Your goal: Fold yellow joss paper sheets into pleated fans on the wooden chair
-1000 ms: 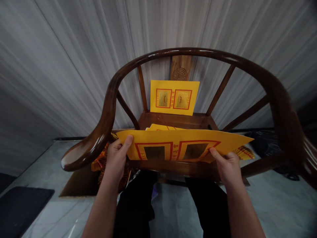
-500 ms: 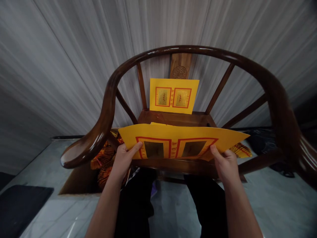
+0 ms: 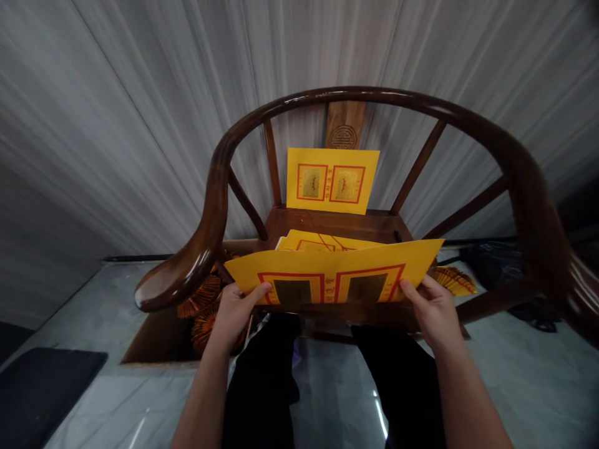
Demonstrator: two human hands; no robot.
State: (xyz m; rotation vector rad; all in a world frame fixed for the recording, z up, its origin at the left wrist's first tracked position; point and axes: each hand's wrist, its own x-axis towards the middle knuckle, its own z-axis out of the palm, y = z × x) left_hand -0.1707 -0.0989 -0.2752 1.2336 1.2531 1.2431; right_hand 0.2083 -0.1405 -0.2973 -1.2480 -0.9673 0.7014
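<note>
A yellow sheet of joss paper (image 3: 329,265) with two red-framed gold-foil squares is stretched between my hands above the chair seat. My left hand (image 3: 237,310) pinches its left side, thumb on the printed face. At the right side my right hand (image 3: 434,307) grips it the same way; fingers of both hands are partly hidden behind it. Just beyond lies a stack of yellow joss paper (image 3: 309,238) with thin red strings on top, partly covered by the held sheet. Another yellow sheet (image 3: 331,159) leans upright against the chair's back.
A dark wooden armchair (image 3: 377,95) curves around the papers, its arms on both sides. To the left on the floor stands a cardboard box (image 3: 152,340) with folded orange-red paper fans (image 3: 206,327). A golden fan (image 3: 453,280) and a dark bag (image 3: 493,269) are at right.
The held sheet has come slightly lower and its right edge has moved inward, uncovering more of the stack behind it. Both hands keep their grip. The view has shifted slightly.
</note>
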